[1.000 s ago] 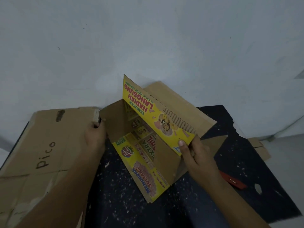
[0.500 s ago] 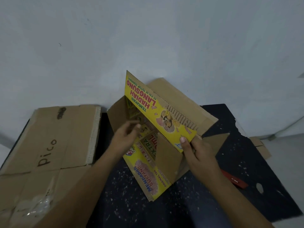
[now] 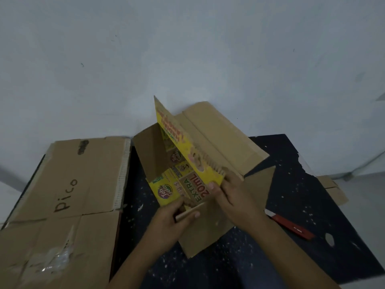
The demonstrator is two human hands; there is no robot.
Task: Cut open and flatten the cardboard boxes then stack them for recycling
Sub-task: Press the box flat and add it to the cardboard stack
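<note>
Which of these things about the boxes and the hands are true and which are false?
1. The right hand grips the yellow printed flap of the box. True.
2. The red cutter is in the left hand. False: it lies on the dark mat, right of the box; the left hand holds a plain cardboard flap.
3. The flattened brown cardboard on the left has "Pico" written on it. True.
4. The printed box already lies flat. False: its yellow flap stands up.
</note>
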